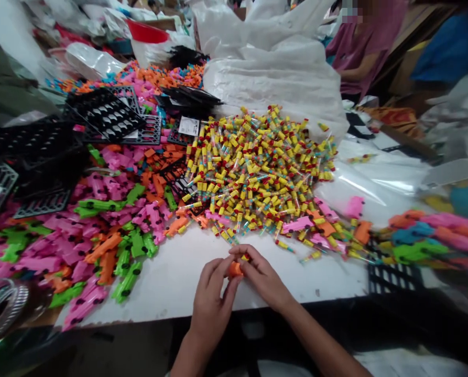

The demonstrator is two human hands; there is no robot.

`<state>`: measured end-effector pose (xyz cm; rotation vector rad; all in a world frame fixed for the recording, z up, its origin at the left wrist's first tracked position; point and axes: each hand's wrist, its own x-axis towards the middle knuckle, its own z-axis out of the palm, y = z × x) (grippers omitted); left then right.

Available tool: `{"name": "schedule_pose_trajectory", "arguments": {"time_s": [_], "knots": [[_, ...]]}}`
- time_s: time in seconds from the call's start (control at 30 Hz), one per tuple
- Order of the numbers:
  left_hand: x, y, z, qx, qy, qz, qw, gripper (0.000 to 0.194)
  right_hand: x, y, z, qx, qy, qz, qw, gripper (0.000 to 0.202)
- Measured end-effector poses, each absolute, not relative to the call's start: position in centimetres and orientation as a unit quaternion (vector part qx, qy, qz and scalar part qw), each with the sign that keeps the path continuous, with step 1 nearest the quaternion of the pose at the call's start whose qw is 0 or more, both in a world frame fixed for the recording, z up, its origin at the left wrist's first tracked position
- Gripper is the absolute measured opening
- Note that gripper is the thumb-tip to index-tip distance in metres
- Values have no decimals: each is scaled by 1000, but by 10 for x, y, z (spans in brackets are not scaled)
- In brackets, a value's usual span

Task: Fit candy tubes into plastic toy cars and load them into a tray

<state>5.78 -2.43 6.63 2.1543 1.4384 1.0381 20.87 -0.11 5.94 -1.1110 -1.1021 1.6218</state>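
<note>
Near the front edge of the white table (166, 283), my left hand (214, 293) and my right hand (263, 275) meet with their fingertips together. Between them is a small orange piece (236, 269), held by the fingers of both hands. A bit of red and yellow shows by my right fingers, mostly hidden. Just beyond my hands lies a large heap of small clear tubes with yellow and red ends (253, 167). Pink, green and orange toy cars (127, 280) are piled to the left of my hands.
Black plastic trays (108, 112) lie stacked at the left, another black tray (394, 277) at the right. Bundled colourful toys (426, 241) lie far right. White plastic sheeting (273, 78) rises behind the heap. A person in a pink top (369, 47) is at the back right.
</note>
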Motion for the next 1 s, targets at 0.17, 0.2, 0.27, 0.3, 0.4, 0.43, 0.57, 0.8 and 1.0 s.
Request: {"name": "schedule_pose_trajectory", "arguments": {"time_s": [0.17, 0.2, 0.27, 0.3, 0.4, 0.43, 0.57, 0.8, 1.0], "knots": [[59, -13, 54, 773, 530, 323, 133, 29, 216, -6, 52, -427, -428, 670, 430, 38], [59, -12, 52, 776, 521, 322, 150, 31, 218, -7, 49, -425, -429, 670, 432, 40], [58, -13, 46, 769, 504, 329, 215, 30, 223, -9, 42, -457, -441, 639, 435, 38], [58, -14, 44, 757, 506, 333, 246, 28, 227, -10, 40, -486, -458, 608, 429, 35], [57, -17, 40, 718, 531, 340, 295, 21, 239, -12, 36, -546, -576, 474, 382, 25], [57, -17, 39, 711, 538, 339, 299, 19, 244, -13, 37, -543, -626, 429, 359, 25], [57, -16, 44, 720, 521, 345, 300, 19, 252, -17, 42, -486, -757, 328, 289, 35], [61, -15, 50, 742, 499, 349, 281, 19, 252, -18, 42, -450, -790, 312, 275, 37], [60, -14, 46, 751, 498, 351, 255, 18, 254, -18, 40, -442, -794, 324, 264, 39]]}}
